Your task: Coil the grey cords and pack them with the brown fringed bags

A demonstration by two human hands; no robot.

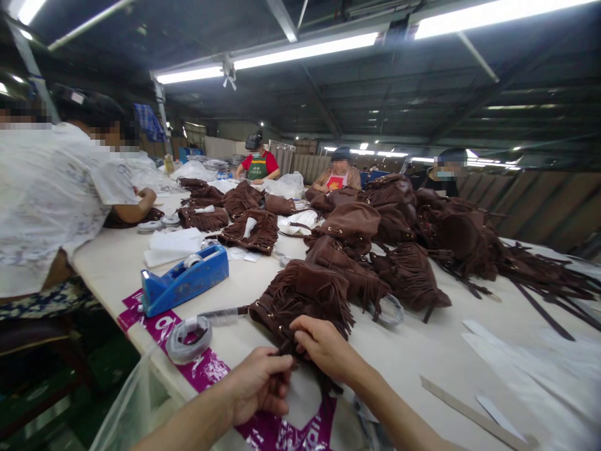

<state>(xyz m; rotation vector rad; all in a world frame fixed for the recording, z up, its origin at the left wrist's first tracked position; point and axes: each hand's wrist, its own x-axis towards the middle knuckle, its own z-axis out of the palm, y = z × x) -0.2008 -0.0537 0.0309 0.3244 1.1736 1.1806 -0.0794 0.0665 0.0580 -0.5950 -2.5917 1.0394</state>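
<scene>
A dark brown fringed drawstring bag lies in front of me on the table, its row of metal eyelets facing me. My left hand is closed in a pinch at the bag's near edge, on what looks like the end of its dark cord. Close beside it, my right hand has its fingers bent and pinched on the same cord near the eyelets. The fingertips partly hide the cord. A strap wrapped in clear plastic runs left from the bag to a wrapped coil.
A blue tape dispenser stands at left on purple printed plastic. More brown bags are heaped across the middle and right. White paper sheets lie behind the dispenser. A co-worker in white sits at left; several others work across the table.
</scene>
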